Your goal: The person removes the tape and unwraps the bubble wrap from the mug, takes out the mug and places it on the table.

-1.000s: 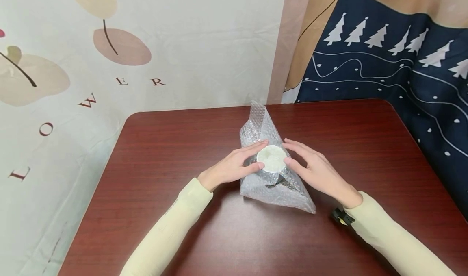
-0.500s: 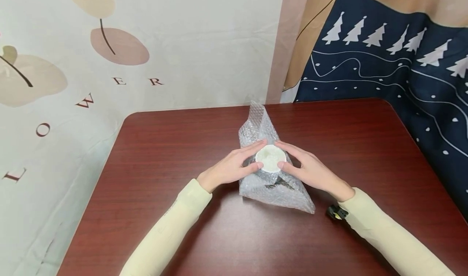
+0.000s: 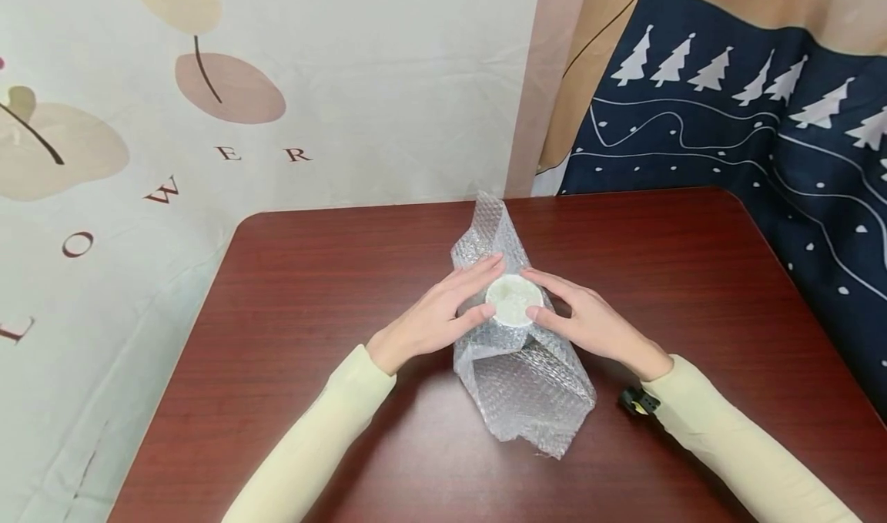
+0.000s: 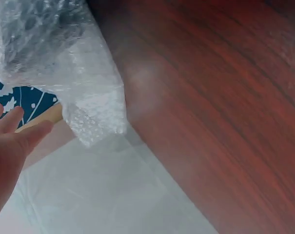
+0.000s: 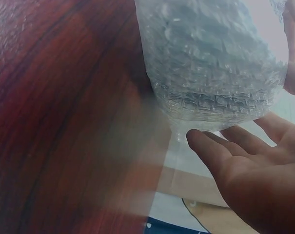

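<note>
1. Left hand [image 3: 435,313] and right hand [image 3: 599,320] face each other across the wrapped item [image 5: 215,63], fingers extended or gently bent, neither clenched; both thumbs are at the rim of its white round end [image 3: 513,301], though I cannot tell how firmly they press
2. It sits around the middle of the table [image 3: 346,276], round end up, with bubble wrap [image 3: 485,238] about its sides, a narrow tail reaching the far edge and a loose flap [image 3: 533,400] spread on the near side
3. Weight is hard to judge; the round end looks smooth and stiff, so probably slippery to bare fingertips and perhaps breakable
4. As for the film, expect it to be light, soft and springy, liable to unfold wherever nothing presses it
5. Best hold, I think: both palms low around the padded sides, squeezing evenly, rather than pinching the rim or tugging the flap
</note>
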The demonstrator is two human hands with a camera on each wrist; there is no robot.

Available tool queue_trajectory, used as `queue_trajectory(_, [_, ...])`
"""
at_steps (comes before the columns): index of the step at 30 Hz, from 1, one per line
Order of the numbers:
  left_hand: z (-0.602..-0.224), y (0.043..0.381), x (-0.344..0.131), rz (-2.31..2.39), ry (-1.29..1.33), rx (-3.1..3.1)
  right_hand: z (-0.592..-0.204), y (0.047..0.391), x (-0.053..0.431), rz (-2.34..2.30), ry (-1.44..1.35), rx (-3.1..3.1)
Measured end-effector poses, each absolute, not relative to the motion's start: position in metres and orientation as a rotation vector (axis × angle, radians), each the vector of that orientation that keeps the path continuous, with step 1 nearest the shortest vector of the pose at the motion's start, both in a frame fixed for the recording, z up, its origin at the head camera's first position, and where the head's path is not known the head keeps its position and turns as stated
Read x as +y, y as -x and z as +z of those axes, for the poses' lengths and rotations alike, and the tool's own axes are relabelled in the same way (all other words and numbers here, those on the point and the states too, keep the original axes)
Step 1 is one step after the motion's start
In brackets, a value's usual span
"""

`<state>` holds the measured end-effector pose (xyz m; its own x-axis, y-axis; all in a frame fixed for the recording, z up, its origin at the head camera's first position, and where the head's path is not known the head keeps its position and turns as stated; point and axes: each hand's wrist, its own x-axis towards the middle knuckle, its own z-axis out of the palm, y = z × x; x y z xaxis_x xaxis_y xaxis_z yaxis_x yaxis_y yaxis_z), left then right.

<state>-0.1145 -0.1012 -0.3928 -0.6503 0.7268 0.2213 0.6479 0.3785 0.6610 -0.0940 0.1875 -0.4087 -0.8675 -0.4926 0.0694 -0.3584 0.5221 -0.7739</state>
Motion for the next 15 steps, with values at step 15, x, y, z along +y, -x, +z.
queue_trajectory(15, [-0.411,0.086,-0.12,0.887,-1.19,2.576,-0.408,0.092,0.187,-1.271,0.716,2.58])
